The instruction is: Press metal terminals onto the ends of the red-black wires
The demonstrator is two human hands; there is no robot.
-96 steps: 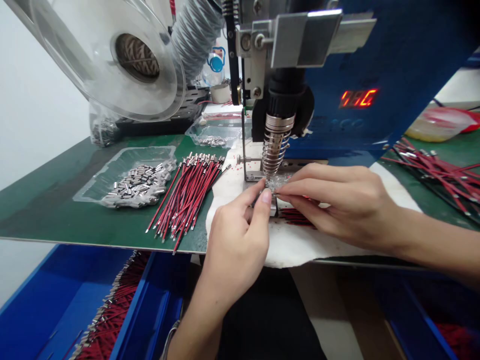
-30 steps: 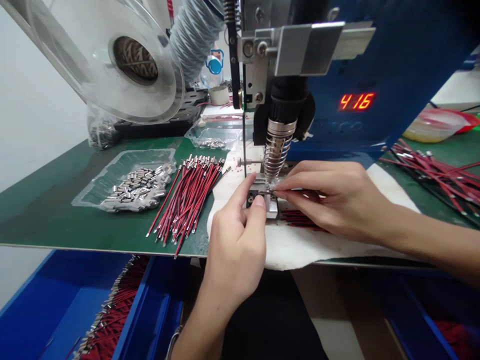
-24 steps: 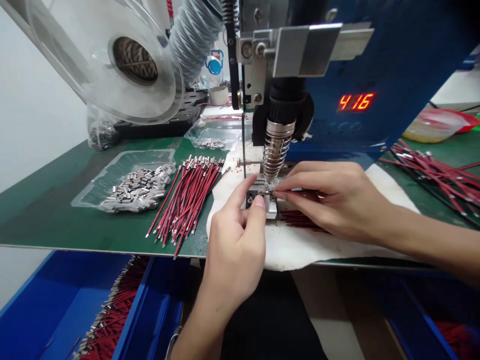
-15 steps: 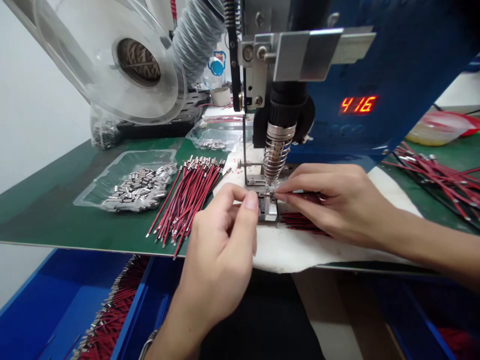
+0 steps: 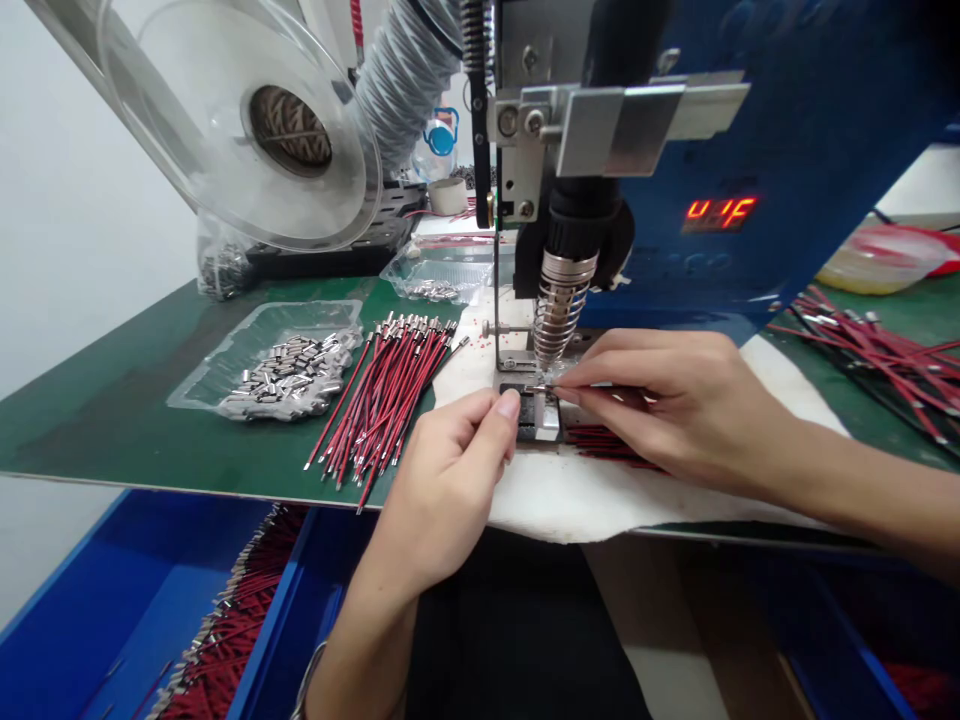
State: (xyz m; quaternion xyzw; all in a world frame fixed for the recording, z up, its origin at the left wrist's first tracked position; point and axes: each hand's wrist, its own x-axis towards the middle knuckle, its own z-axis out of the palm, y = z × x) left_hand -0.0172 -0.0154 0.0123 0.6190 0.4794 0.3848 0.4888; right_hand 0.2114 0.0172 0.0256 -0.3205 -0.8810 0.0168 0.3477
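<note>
My right hand (image 5: 667,400) pinches a thin wire lead (image 5: 636,391) between thumb and fingertips. The lead's end meets a small metal part (image 5: 534,389) on the metal fixture (image 5: 549,420), right under the spring-wrapped soldering iron (image 5: 561,300). My left hand (image 5: 454,480) is closed, thumb pressed on forefinger, just left of the fixture; anything between those fingertips is hidden. More red wires (image 5: 607,443) lie under my right hand. To the left is a bundle of red and black wires (image 5: 382,400) with metal parts on their far ends.
A clear tray (image 5: 217,370) of small metal cylinders sits on the green table (image 5: 112,430). Behind it stands another clear tray (image 5: 465,280). A blue machine (image 5: 750,120) with a red display rises ahead. White cloth (image 5: 547,505) covers the front edge; a blue drawer (image 5: 97,600) below holds wires.
My left thumb and forefinger have closed together and drawn slightly down from the fixture. The right hand keeps its pinch in place. The display reading has changed, and the view has shifted slightly.
</note>
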